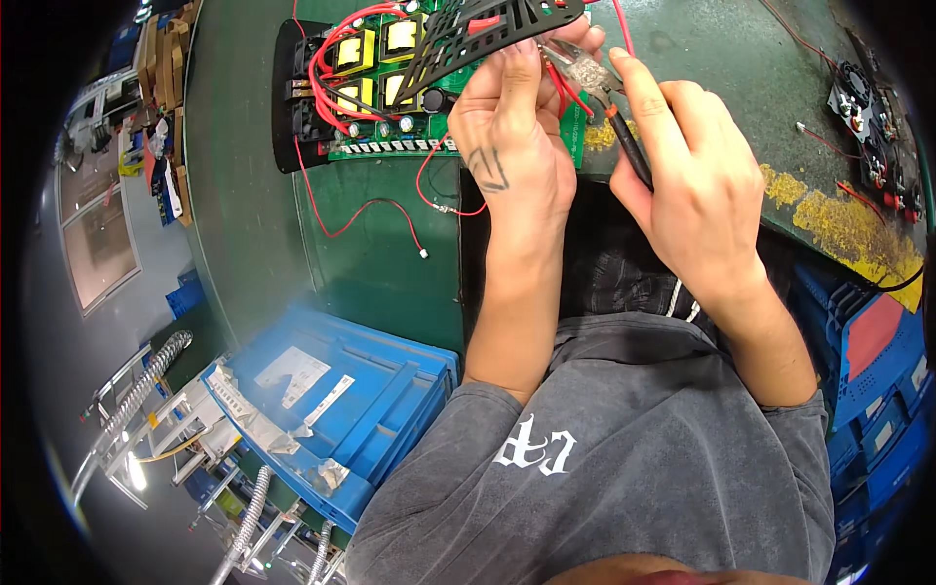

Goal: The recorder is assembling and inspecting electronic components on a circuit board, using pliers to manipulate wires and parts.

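My left hand (pixel 512 136) is closed on a black slotted panel (pixel 466 57), tilted above a green circuit board (pixel 577 144). Yellow-wrapped transformers (pixel 402 37) and looped red wires (pixel 320 83) stand out on the board. In my right hand (pixel 697 161) is a pair of pliers (pixel 588 76) with dark handles and a metal head. Their jaws point toward my left fingertips, beside the panel's edge and some red wire ends (pixel 564 90). Whether the jaws grip anything I cannot make out.
A thin red lead (pixel 363 203) with a white connector trails over the green bench (pixel 255 117). Black fans (pixel 868 117) with wires lie at the far right. A blue crate (pixel 336 385) stands at the lower left, with more blue bins (pixel 882 429) at the right.
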`<state>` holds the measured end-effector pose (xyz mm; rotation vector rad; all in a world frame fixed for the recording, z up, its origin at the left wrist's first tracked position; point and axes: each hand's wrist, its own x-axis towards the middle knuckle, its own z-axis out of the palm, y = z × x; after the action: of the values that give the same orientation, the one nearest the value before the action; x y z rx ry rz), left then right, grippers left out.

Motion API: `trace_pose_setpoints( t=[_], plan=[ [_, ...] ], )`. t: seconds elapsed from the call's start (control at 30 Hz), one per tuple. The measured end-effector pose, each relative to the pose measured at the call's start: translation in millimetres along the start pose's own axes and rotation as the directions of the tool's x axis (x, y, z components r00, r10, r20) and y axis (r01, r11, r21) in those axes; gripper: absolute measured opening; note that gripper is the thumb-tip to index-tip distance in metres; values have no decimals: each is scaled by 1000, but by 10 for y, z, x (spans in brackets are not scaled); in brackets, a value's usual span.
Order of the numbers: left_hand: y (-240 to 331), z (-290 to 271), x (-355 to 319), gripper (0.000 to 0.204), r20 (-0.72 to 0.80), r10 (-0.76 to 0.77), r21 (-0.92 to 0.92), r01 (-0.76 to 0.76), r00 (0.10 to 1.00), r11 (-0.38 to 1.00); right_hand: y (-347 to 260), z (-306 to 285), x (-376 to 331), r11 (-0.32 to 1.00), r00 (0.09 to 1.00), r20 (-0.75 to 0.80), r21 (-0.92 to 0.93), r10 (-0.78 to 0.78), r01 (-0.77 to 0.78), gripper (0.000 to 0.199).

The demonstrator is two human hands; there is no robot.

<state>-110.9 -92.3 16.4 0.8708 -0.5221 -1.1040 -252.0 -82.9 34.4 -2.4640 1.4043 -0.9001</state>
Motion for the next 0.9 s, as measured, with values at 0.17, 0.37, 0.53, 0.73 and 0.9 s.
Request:
trace_pose_setpoints(
  t=[0.17, 0.37, 0.53, 0.73, 0.9],
  plan=[
    [3, 21, -11, 30, -19, 6, 35, -6, 1000, 999, -42, -5, 1, 999, 1000, 6, -29, 30, -30, 73],
    [-44, 41, -10, 31, -89, 8, 54, -3, 996, 999, -129, 77, -3, 988, 998, -43, -145, 51, -57, 69],
    [-54, -2, 38, 28, -42, 59, 170, -51, 997, 984, -240, 82, -6, 931, 998, -58, -361, 31, -50, 61],
    [-77, 46, -15, 26, -80, 58, 194, -41, 995, 980, -252, 83, 25, 865, 996, -84, -502, -36, -11, 55],
    [-121, 90, 26, 29, -79, 146, 42, -143, 986, 989, -240, 164, 23, 868, 995, -97, -496, -38, -15, 55]
  ],
)
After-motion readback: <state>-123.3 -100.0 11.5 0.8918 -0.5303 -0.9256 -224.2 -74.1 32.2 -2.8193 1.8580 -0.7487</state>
